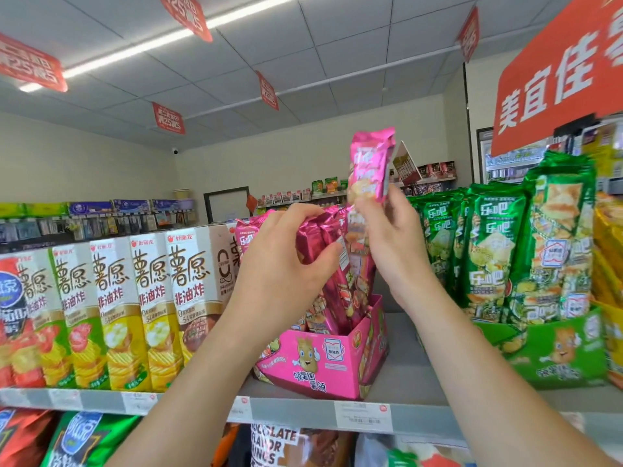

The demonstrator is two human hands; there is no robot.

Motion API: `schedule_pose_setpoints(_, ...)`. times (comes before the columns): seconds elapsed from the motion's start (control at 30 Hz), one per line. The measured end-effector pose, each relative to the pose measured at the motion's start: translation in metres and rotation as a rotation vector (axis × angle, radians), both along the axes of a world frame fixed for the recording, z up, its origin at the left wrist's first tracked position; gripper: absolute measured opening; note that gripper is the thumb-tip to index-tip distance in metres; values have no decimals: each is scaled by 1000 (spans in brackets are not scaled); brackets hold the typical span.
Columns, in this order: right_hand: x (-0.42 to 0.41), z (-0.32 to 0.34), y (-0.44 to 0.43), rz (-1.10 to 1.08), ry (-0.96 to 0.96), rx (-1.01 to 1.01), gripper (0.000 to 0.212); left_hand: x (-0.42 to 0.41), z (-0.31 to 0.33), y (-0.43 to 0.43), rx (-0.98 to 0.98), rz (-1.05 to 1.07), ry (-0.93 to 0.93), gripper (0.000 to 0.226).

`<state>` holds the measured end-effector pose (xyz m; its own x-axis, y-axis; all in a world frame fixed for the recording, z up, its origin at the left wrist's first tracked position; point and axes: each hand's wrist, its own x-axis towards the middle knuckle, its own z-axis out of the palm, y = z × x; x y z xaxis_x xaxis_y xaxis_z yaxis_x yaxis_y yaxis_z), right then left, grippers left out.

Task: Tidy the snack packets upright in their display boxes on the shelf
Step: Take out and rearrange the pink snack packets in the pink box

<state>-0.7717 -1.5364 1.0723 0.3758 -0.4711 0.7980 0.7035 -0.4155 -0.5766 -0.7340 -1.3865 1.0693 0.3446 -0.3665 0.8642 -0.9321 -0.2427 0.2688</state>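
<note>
A pink display box [323, 358] stands on the top shelf, turned at an angle, with several long pink snack packets [340, 298] leaning in it. My left hand [286, 264] grips the upper ends of a bunch of those packets and tilts them to the left. My right hand [391, 237] holds one pink packet [369, 166] upright, lifted above the others in the box. To the right, a green display box [556, 348] holds several green packets [492, 251] standing upright.
Tall white snack cartons [151, 305] line the shelf left of the pink box. Bare grey shelf [404, 365] lies between the pink and green boxes. Yellow packets [610, 257] sit at the far right. Price tags run along the shelf edge [364, 416], with more bags below.
</note>
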Motion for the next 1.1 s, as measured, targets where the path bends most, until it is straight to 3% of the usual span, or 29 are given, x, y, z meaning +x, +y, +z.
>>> schedule_pose_setpoints(0.13,-17,18,9,79,-311,-45,15,-1,1,1,-10,-19,9,27)
schedule_pose_setpoints(0.2,-28,26,13,-47,-384,-100,17,-2,2,2,-32,-45,45,18)
schedule_pose_setpoints(0.27,-35,27,12,-125,-317,-128,21,-2,4,3,-78,-90,88,14)
schedule_pose_setpoints(0.4,-53,8,12,145,32,-34,24,-3,9,7,-94,-148,151,29)
schedule_pose_setpoints(0.53,-74,-24,17,241,118,-6,21,-8,13,11,-142,-175,164,26)
schedule_pose_setpoints(0.6,-84,-42,22,295,125,13,20,-16,11,15,-197,-137,81,21)
schedule_pose_setpoints(0.7,-98,-64,31,442,99,134,33,-35,-4,26,-291,-5,-224,15)
schedule_pose_setpoints(0.77,-102,-78,36,520,72,234,41,-55,-29,29,-305,-3,-293,15)
schedule_pose_setpoints(0.87,-103,-93,44,567,47,348,47,-82,-77,26,-188,-131,-96,20)
schedule_pose_setpoints(0.97,-106,-101,52,602,6,424,51,-94,-118,22,-118,-236,232,51)
schedule_pose_setpoints(1.03,-111,-104,55,622,7,434,57,-99,-134,21,-173,-366,460,51)
schedule_pose_setpoints(1.1,-117,-106,57,626,57,405,63,-105,-142,21,-236,-458,573,44)
